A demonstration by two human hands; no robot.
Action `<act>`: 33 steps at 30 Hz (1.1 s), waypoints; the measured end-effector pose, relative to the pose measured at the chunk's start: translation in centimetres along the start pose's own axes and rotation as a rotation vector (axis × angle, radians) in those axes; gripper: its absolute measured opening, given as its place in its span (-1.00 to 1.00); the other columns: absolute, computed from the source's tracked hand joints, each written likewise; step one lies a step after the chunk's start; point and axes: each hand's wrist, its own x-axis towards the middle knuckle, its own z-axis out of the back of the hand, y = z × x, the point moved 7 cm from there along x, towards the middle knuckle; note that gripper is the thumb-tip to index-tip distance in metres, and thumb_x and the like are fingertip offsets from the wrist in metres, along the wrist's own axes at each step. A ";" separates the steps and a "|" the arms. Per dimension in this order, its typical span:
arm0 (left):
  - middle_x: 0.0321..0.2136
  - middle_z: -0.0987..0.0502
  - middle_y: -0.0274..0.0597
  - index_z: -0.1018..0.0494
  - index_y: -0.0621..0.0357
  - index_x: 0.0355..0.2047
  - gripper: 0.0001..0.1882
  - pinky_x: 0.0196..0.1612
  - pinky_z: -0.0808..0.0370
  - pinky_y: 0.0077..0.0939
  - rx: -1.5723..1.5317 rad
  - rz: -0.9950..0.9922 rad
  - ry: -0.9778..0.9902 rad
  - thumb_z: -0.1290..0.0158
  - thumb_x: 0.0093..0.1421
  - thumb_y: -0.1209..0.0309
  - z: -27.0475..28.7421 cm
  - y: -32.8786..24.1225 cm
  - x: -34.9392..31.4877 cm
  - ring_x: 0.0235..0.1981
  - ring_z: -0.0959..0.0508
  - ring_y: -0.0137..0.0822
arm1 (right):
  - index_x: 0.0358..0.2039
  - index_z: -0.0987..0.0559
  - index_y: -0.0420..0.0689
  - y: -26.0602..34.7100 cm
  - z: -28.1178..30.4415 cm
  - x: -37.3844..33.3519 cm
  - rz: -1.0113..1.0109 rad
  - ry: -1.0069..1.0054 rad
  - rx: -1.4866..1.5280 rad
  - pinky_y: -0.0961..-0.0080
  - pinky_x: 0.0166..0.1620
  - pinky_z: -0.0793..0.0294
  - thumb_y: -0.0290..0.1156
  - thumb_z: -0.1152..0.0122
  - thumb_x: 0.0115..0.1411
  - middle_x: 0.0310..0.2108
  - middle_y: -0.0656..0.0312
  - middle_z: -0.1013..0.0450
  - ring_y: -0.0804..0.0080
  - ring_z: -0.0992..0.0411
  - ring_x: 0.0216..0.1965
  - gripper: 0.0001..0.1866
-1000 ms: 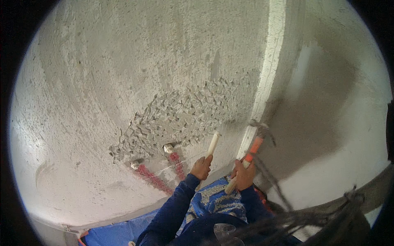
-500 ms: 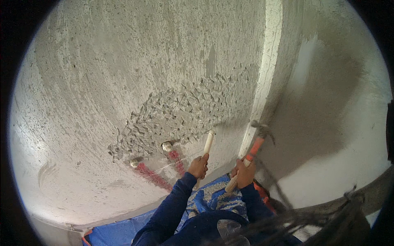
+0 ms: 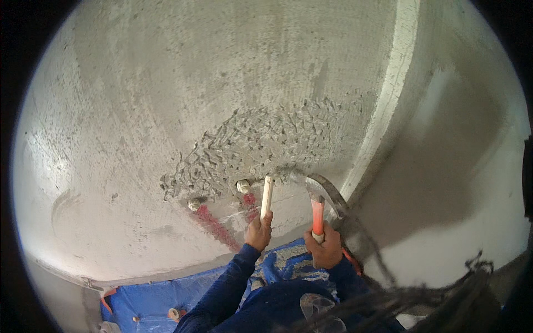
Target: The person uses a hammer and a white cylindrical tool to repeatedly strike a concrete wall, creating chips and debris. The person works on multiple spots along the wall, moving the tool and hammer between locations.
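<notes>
My left hand (image 3: 259, 232) is closed round the pale wooden handle (image 3: 267, 195) of a tool held upright. A dark smear beside its top end lies against the grey wall; the tool's head cannot be made out. To the right, my right hand (image 3: 325, 248) grips a claw hammer (image 3: 317, 215) by its orange and pale handle, its head blurred by motion. Above both hands spreads a patch of chipped wall (image 3: 252, 143), full of short gouges. Two whitish pipe ends (image 3: 243, 186) poke out just left of the pale handle, with reddish strips below them.
A pale vertical strip (image 3: 391, 91) runs down the wall near the corner. The adjoining wall (image 3: 438, 166) has a large dark patch. A blue sheet (image 3: 150, 297) strewn with grey debris covers the floor. Blurred dark strands (image 3: 444, 297) hang at the lower right.
The view has shifted, so the wall sits farther right. My left hand and its tool have moved left, close to the pipe ends. The claw hammer has turned upright and shifted left.
</notes>
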 end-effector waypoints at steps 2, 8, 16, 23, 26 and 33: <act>-0.62 -0.35 -0.40 -0.37 0.10 -0.30 -0.49 -0.70 -0.27 -0.49 -0.078 0.011 0.003 0.00 0.39 -0.13 -0.1 0.4 0.1 -0.72 -0.33 -0.51 | -0.27 -0.49 -0.20 1.0 -0.2 -0.2 0.083 -0.020 -0.015 0.37 -0.39 -0.50 -0.36 -0.28 0.26 -0.59 0.16 -0.47 0.37 -0.52 -0.53 -0.80; -0.60 -0.43 -0.22 -0.42 0.26 -0.13 -0.40 -0.53 -0.42 -0.33 0.108 -0.119 -0.032 0.01 0.39 -0.15 0.9 0.3 0.1 -0.61 -0.47 -0.35 | -0.27 -0.51 -0.20 -2.5 -5.6 2.0 0.112 -0.087 -0.160 0.21 -0.33 -0.50 -0.31 -0.30 0.24 -0.54 0.04 -0.53 0.17 -0.59 -0.46 -0.77; -0.69 -0.44 -0.19 -0.47 0.26 -0.42 -0.22 -0.48 -0.44 -0.25 0.053 -0.233 0.025 0.14 0.35 -0.34 2.4 0.4 1.2 -0.61 -0.51 -0.27 | -0.33 -0.54 -0.19 -2.9 -6.4 0.7 -0.108 0.062 -0.167 0.21 -0.23 -0.51 -0.22 -0.24 0.31 -0.43 -0.01 -0.56 0.12 -0.60 -0.30 -0.74; -0.70 -0.36 -0.29 -0.41 0.22 -0.48 -0.24 -0.53 -0.37 -0.32 -0.055 -0.209 0.119 0.12 0.34 -0.34 1.9 0.1 1.1 -0.63 -0.40 -0.39 | -0.30 -0.63 -0.21 -4.4 -5.9 1.7 0.003 -0.138 -0.445 0.29 -0.21 -0.52 -0.21 -0.22 0.32 -0.44 0.03 -0.57 0.10 -0.58 -0.33 -0.71; -0.70 -0.36 -0.31 -0.40 0.21 -0.49 -0.26 -0.54 -0.35 -0.35 -0.044 -0.212 0.098 0.12 0.36 -0.31 1.8 -0.3 0.7 -0.65 -0.36 -0.41 | -0.31 -0.61 -0.27 -6.4 -5.4 1.4 -0.069 -0.109 -0.169 0.24 -0.30 -0.53 -0.20 -0.25 0.28 -0.52 0.01 -0.56 0.03 -0.58 -0.44 -0.67; -0.71 -0.38 -0.30 -0.39 0.21 -0.52 -0.27 -0.56 -0.34 -0.37 -0.169 -0.037 0.153 0.13 0.38 -0.29 0.7 -0.8 -0.2 -0.67 -0.38 -0.40 | -0.33 -0.56 -0.28 -6.4 -6.0 1.6 0.037 -0.251 -0.259 0.32 -0.40 -0.46 -0.27 -0.23 0.28 -0.58 0.02 -0.49 0.29 -0.53 -0.51 -0.72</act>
